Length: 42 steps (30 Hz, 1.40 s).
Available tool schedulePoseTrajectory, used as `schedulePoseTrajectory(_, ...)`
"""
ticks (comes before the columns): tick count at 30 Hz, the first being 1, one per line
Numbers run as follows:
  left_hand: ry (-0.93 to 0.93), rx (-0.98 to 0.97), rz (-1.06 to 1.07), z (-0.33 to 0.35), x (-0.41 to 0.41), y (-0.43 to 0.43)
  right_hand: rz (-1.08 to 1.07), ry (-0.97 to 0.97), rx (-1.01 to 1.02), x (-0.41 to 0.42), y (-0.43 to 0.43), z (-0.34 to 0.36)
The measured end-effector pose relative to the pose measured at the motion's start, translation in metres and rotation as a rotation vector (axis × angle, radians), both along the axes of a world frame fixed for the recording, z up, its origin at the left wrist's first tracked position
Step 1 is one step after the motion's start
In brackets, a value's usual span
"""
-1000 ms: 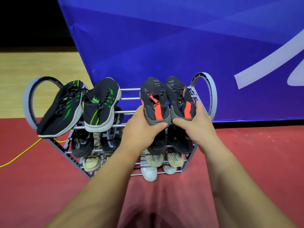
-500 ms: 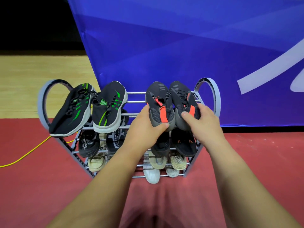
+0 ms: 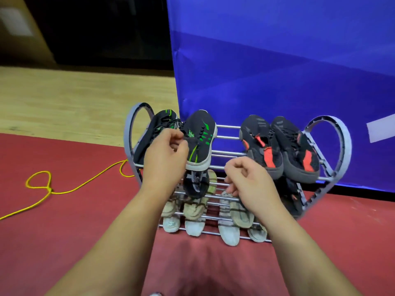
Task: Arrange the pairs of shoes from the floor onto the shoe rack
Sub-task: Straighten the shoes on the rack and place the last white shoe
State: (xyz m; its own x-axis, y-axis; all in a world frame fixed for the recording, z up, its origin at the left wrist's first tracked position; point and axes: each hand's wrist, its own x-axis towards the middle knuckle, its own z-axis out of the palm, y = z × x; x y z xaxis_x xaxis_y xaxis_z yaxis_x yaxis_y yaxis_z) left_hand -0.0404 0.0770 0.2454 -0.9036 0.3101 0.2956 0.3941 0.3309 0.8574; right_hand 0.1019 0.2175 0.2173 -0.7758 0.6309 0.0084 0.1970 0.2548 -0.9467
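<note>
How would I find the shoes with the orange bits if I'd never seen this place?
Look for the grey shoe rack in front of the big blue banner. On its top shelf, at the right end, sits a dark pair. They have orange-red patches, while the other top pair has green stripes.

Blue banner [image 3: 277, 71], red carpet [image 3: 64, 221], wooden floor [image 3: 74, 99]

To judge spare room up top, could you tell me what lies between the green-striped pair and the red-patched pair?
In the head view, only bare bars of the shoe rack lie between the green-striped pair and the red-patched pair.
</note>
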Motion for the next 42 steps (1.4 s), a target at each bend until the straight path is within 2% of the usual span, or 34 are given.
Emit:
schedulePoseTrajectory(4,0.024,-0.057,0.195,-0.011,-0.036,-0.032,-0.115,0.02,-0.119,-0.027,-0.012,-0.016)
schedulePoseTrajectory(9,-0.286,-0.003,0.394,-0.024,-0.053,-0.049,-0.093,-0.033,-0.298,-0.061,-0.033,-0.017)
schedulePoseTrajectory(15,-0.599,0.202,0.342,-0.044,-0.055,-0.049,-0.093,-0.06,-0.454,-0.083,-0.037,-0.01)
schedulePoseTrajectory(18,-0.715,0.321,0.271,-0.051,-0.055,-0.048,-0.071,-0.178,-0.409,-0.086,-0.039,-0.01)
schedulePoseTrajectory(21,-0.769,0.393,0.238,-0.055,-0.058,-0.047,-0.067,-0.115,-0.473,-0.087,-0.043,-0.007)
schedulePoseTrajectory(26,-0.758,0.438,0.213,-0.053,-0.056,-0.044,-0.123,-0.016,-0.57,-0.096,-0.032,-0.013)
schedulePoseTrajectory(30,-0.771,0.473,0.187,-0.05,-0.052,-0.042,-0.154,-0.043,-0.56,-0.095,-0.03,-0.012)
schedulePoseTrajectory(33,-0.789,0.565,0.18,-0.046,-0.052,-0.045,-0.15,-0.146,-0.475,-0.092,-0.027,-0.006)
schedulePoseTrajectory(37,-0.844,0.845,0.099,-0.037,-0.057,-0.052,-0.199,-0.291,-0.029,-0.086,-0.018,0.004)
schedulePoseTrajectory(39,-0.889,0.955,0.071,-0.036,-0.058,-0.054,-0.212,-0.22,0.073,-0.086,-0.017,0.013)
schedulePoseTrajectory(42,-0.911,1.044,0.016,-0.034,-0.06,-0.056,-0.193,-0.013,-0.055,-0.087,-0.021,0.024)
